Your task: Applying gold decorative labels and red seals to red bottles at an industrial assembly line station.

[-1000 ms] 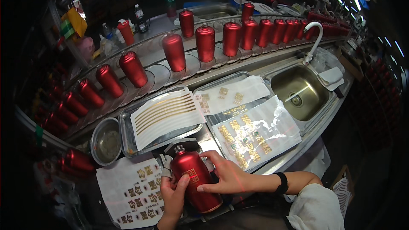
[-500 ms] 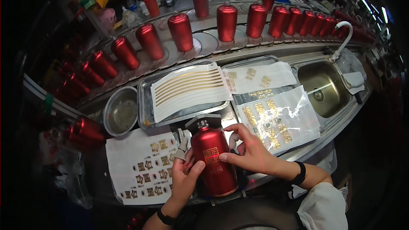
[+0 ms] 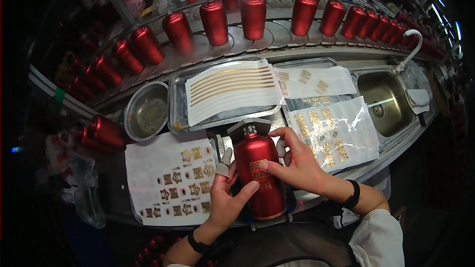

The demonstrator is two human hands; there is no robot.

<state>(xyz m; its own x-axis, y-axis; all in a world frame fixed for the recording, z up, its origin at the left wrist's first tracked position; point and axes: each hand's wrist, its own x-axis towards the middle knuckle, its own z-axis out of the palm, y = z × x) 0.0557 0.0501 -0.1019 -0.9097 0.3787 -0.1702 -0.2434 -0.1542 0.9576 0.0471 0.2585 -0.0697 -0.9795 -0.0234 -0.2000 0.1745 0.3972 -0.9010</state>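
A metallic red bottle [image 3: 261,195] stands before me, tilted slightly, with a clear neck at its top. On its front is a square gold emblem [image 3: 257,169], with smaller gold characters below. My left hand [image 3: 228,200] grips the bottle's left side, its thumb lying across the lower front. My right hand [image 3: 295,164] curls round the upper right side, and its thumb presses the emblem's right edge. Pale finger covers show on both hands. Behind the bottle's neck is a dark angled plate [image 3: 237,129]. Part of the emblem is hidden by the right thumb.
Left lies a white sheet of gold stickers [image 3: 141,175]; another gold-sticker sheet [image 3: 346,131] lies right. Beyond are a tray [image 3: 174,104] bearing a gold-striped sheet, a metal bowl [image 3: 129,113] and a sink [image 3: 366,81]. Several red bottles [image 3: 214,22] line a curved conveyor behind.
The view has shifted, so the worktop sits higher and farther right. The conveyor bottles have moved right relative to the trays. Both hands keep hold of the bottle.
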